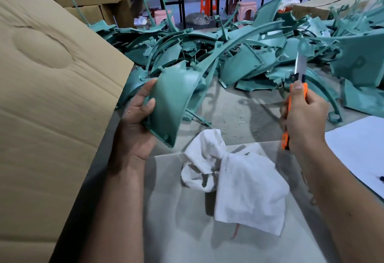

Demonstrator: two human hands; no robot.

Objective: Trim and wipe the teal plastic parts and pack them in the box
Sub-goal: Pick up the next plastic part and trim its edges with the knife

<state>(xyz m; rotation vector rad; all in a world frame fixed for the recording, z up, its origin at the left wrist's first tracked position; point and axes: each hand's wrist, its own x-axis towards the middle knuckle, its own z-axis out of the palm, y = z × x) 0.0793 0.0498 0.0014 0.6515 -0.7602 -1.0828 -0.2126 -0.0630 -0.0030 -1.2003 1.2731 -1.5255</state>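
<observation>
step: trim | left hand (137, 121) grips teal part (172, 100) above tabletop (228, 105) | right hand (301, 117) holds knife (299, 88), blade out | we should shave edges away from fingers

Left hand (137, 121) grips a teal panel (172, 105) at nine o'clock; right hand (301, 117), three o'clock, holds an orange knife (295, 98), blade up; white rag (239, 179) at six

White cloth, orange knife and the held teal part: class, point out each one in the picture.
white cloth (247, 188): head view, middle of the crumpled fabric.
orange knife (299, 73): head view, its blade.
held teal part (172, 100): head view, its curved face.
</observation>
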